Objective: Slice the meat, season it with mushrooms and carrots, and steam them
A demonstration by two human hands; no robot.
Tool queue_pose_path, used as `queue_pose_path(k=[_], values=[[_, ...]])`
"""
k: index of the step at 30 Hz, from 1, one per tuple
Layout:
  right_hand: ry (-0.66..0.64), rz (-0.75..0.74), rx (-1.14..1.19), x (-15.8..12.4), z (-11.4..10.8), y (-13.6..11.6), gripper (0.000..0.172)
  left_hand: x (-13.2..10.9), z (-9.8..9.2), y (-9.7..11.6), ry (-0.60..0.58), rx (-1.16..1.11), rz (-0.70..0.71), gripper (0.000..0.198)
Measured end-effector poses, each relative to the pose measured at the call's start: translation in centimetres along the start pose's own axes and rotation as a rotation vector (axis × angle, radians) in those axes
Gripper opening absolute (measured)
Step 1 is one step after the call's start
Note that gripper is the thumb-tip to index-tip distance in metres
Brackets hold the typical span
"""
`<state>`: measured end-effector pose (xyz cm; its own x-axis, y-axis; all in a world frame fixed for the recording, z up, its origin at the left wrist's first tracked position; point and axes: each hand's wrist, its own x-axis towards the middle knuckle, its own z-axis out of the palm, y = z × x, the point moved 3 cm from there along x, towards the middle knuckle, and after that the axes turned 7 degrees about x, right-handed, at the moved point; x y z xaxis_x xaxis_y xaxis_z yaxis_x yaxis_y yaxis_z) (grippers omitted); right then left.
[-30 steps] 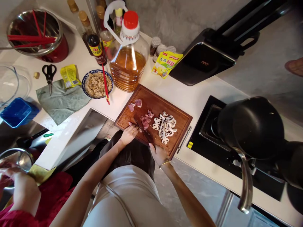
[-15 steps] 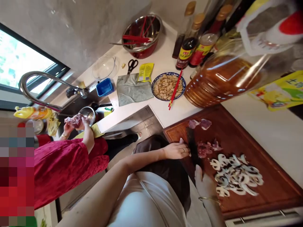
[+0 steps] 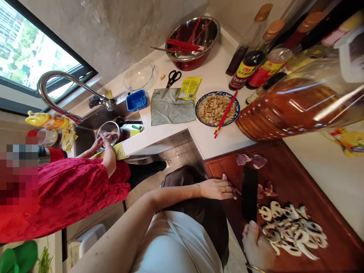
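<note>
The right grip (image 3: 258, 244) is wrapped around the end of a big black knife (image 3: 249, 195). The knife is over the brown wooden board (image 3: 290, 178), and its wide blade points away from the person. The left grip (image 3: 217, 188) is on the other side of the blade, with its fingers bent down at the board. A bit of pink shows by the fingertips, but I cannot tell if the left grip holds anything. There is a ring on one finger.

Small cut bits of red meat (image 3: 269, 189) lie just beside the blade, and the blade hides some of them. Two bigger pieces of meat (image 3: 251, 161) lie past the knife's tip. A pile of white mushroom slices (image 3: 295, 231) sits on the board, next to the right grip.

The board is on the white desk (image 3: 321, 163). Near its far corner are a big jug of oil (image 3: 295, 104) and a blue and white bowl (image 3: 198, 116) full of light brown bits. Red chopsticks (image 3: 227, 113) lie across that bowl. Over at the sink, another person in a red top (image 3: 82, 182) has both hands at a metal bowl (image 3: 119, 133).
</note>
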<state>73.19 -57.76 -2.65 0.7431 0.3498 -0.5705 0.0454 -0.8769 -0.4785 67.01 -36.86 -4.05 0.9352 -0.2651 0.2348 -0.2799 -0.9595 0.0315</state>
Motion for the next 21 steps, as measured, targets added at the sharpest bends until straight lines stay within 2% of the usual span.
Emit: queue_pose_path(k=[5, 12, 16, 21], values=[[0.009, 0.014, -0.073, -1.2, 0.2, -0.2, 0.07, -0.2, 0.0, 0.0, 0.002, -0.048, 0.009, 0.032], [0.038, -0.051, -0.099, -5.2, -0.6, -2.2, 0.075, -1.6, -2.0, 0.6, 0.026, -0.202, -0.055, 0.031], [0.086, -0.102, -0.085, -6.1, -0.4, -1.6, 0.069, -1.9, -1.7, 0.9, 0.031, -0.232, -0.063, 0.03], [0.138, -0.182, -0.061, -6.3, 1.0, -0.8, 0.064, -1.6, -1.1, 1.6, 0.077, -0.204, -0.036, 0.029]])
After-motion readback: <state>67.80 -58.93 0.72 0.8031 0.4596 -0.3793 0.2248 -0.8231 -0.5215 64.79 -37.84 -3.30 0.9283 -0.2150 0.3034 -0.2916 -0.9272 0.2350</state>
